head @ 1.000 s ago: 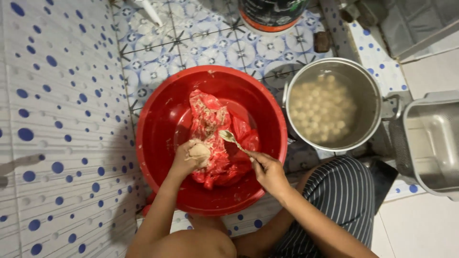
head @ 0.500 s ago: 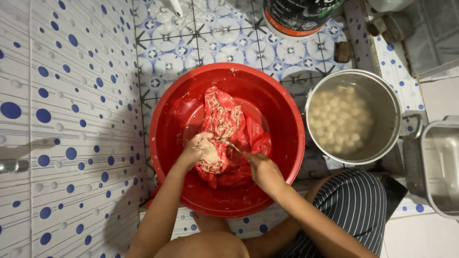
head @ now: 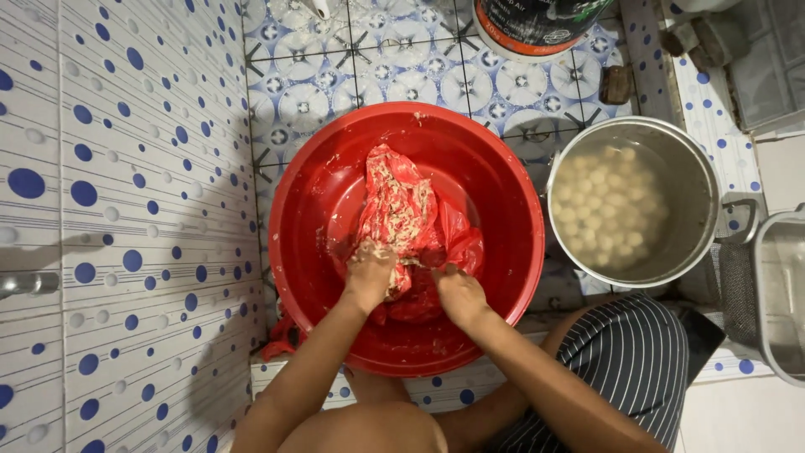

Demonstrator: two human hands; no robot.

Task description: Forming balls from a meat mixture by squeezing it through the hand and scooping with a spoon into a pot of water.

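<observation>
Head view, looking straight down. Large red plastic basin (head: pixel 335 193) sits on the patterned tile floor (head: pixel 335 75), close to the blue-dotted tiled wall (head: pixel 126 168).

Inside the basin: red plastic bag (head: pixel 402 210), crumpled and opened flat, smeared with pale paste (head: pixel 408 214). Bag lies at basin centre, its near end under both hands.

Left hand (head: pixel 369 273): fingers curled around a lump of the pale paste, resting on the bag's near edge. Grip closed on the paste.

Right hand (head: pixel 459 294): knuckles up, pressed down on the bag just beside the left hand. A thin dark handle seems to run from it toward the left hand; too hidden to name. Cannot tell whether this grip is closed or loose.

To the right of the basin, apart from it: steel pot (head: pixel 696 184) of cloudy liquid with many pale round balls (head: pixel 608 210) floating in it. Grey metal container (head: pixel 780 294) at far right edge. Paint-type bucket (head: pixel 537 25) at top, partly cut off.

Judgement on technique: hold the bag steady with one hand so the film does not slide; scrape paste toward the centre, keep portions even to match the balls in the pot.
</observation>
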